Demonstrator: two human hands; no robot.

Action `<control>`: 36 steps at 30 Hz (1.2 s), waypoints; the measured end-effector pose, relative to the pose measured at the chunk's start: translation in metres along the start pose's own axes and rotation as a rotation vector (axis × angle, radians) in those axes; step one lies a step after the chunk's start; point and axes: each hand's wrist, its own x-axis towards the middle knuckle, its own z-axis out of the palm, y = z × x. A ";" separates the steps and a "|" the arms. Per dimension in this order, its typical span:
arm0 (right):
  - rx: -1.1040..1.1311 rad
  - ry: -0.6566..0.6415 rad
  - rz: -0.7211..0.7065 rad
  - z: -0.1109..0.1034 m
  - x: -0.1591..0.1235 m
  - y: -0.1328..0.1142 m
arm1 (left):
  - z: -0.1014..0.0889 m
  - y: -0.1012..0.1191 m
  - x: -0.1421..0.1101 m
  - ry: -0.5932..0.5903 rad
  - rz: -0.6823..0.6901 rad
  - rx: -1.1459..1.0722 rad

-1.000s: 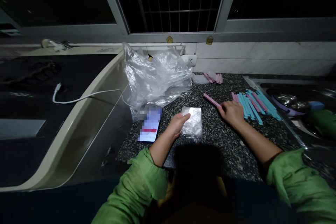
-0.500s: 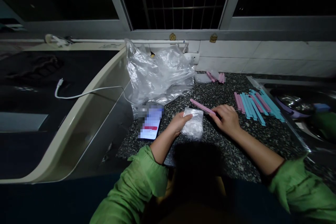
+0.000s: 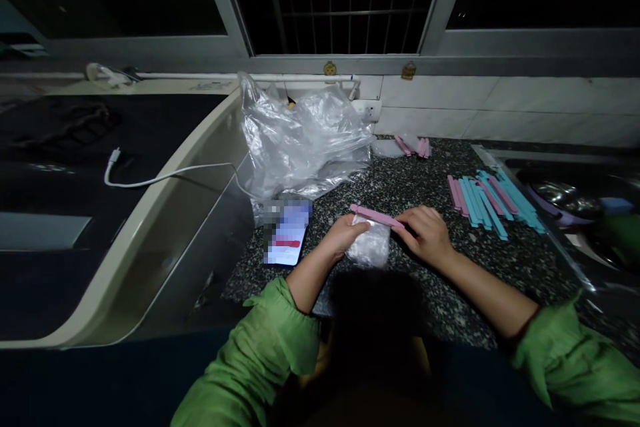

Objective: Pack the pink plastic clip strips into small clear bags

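My left hand (image 3: 344, 236) is closed on a small clear plastic bag (image 3: 371, 250), its thumb over the upper left part. Along the bag's top edge lies a pink bag sealing clip (image 3: 376, 215). My right hand (image 3: 425, 233) pinches the clip's right end between thumb and fingers. Whether the clip is clamped over the plastic I cannot tell. To the right, a loose pile of pink and blue sealing clips (image 3: 483, 203) rests on the speckled dark countertop (image 3: 425, 173).
A lit phone (image 3: 289, 240) lies left of my hands. Behind it is a large crumpled clear plastic bag (image 3: 305, 140). More pink clips (image 3: 415, 146) lie near the tiled wall. A washing-machine-like appliance (image 3: 200, 227) with a white cable (image 3: 175, 177) stands left; a sink (image 3: 575, 180) is at right.
My right hand has brought the pink clip left and down, from beside the bag onto its top edge. My left hand has kept its hold on the bag.
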 end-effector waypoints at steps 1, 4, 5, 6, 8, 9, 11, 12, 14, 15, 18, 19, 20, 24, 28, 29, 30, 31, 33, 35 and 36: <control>0.002 -0.002 -0.003 0.001 -0.001 0.000 | 0.000 0.000 0.000 -0.007 0.008 -0.002; 0.001 -0.001 -0.011 0.002 -0.002 0.001 | 0.000 0.001 -0.001 -0.012 0.027 -0.022; -0.001 0.004 -0.016 0.002 -0.002 0.001 | 0.000 0.001 -0.002 -0.013 0.029 -0.026; -0.003 0.009 -0.022 0.002 -0.002 0.002 | 0.000 0.001 -0.002 -0.015 0.030 -0.026; -0.004 0.013 -0.025 0.002 -0.002 0.002 | 0.000 0.001 -0.002 -0.024 0.036 -0.024; -0.002 0.011 -0.022 0.002 -0.001 0.001 | -0.001 0.001 -0.002 -0.034 0.041 -0.026; 0.000 0.002 -0.011 0.001 -0.001 0.001 | -0.001 0.001 -0.003 -0.059 0.046 -0.041; 0.000 -0.003 -0.008 0.001 -0.001 0.000 | -0.001 0.002 -0.003 -0.070 0.051 -0.050; -0.003 -0.004 -0.011 0.000 -0.001 -0.001 | -0.001 0.002 -0.003 -0.074 0.064 -0.057; -0.003 -0.003 -0.016 0.000 -0.001 -0.001 | -0.001 0.002 -0.003 -0.069 0.069 -0.051; -0.003 0.006 -0.035 -0.001 0.000 -0.002 | -0.002 0.001 -0.002 -0.045 0.081 -0.018; -0.004 0.008 -0.039 -0.001 0.000 -0.002 | -0.002 0.000 -0.002 -0.038 0.082 -0.006; -0.004 0.007 -0.039 -0.001 0.000 -0.002 | -0.002 0.000 -0.001 -0.032 0.084 0.004; 0.000 0.005 0.001 -0.002 0.000 -0.005 | 0.000 -0.001 -0.001 -0.022 0.099 0.015; 0.029 0.020 0.012 -0.001 0.003 -0.013 | 0.004 0.000 -0.004 -0.044 0.110 0.025; 0.030 0.022 0.011 -0.001 0.003 -0.015 | 0.004 0.000 -0.004 -0.049 0.114 0.031; 0.027 0.022 0.010 -0.001 0.004 -0.017 | 0.004 0.000 -0.005 -0.051 0.116 0.039; 0.019 0.024 0.009 0.000 0.004 -0.018 | 0.004 0.000 -0.005 -0.053 0.115 0.046; 0.004 0.027 0.004 0.001 0.004 -0.020 | 0.004 0.000 -0.006 -0.058 0.112 0.055; -0.001 0.031 -0.005 0.002 0.004 -0.020 | 0.004 -0.001 -0.006 -0.082 0.108 0.050; 0.000 0.038 -0.006 0.002 0.003 -0.019 | 0.004 -0.001 -0.006 -0.100 0.112 0.041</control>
